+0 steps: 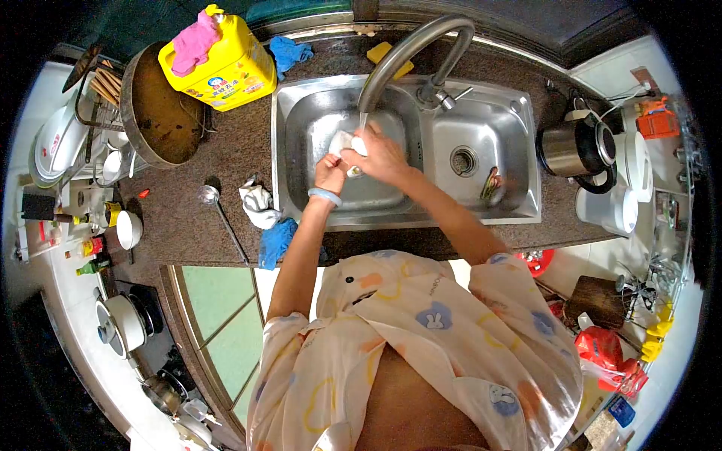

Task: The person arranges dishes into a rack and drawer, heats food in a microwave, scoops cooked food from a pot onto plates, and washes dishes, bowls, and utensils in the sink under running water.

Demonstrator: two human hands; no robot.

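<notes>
Over the left basin of the steel double sink (281,218), my two hands hold a small white bowl (342,142) below the faucet (381,69). My left hand (329,174), with a pale bangle on its wrist, grips the bowl's lower left side. Across its right side lies my right hand (383,156), fingers closed against it and partly hiding it. A thin stream of water falls from the spout onto the right hand and bowl. Something small and pale shows on the basin floor just below the hands.
A ladle (218,214), a white cloth (258,203) and a blue cloth (277,242) lie left of the sink. Behind them stand a yellow jug (233,71) and a large wok (162,113). An electric kettle (571,146) stands to the right.
</notes>
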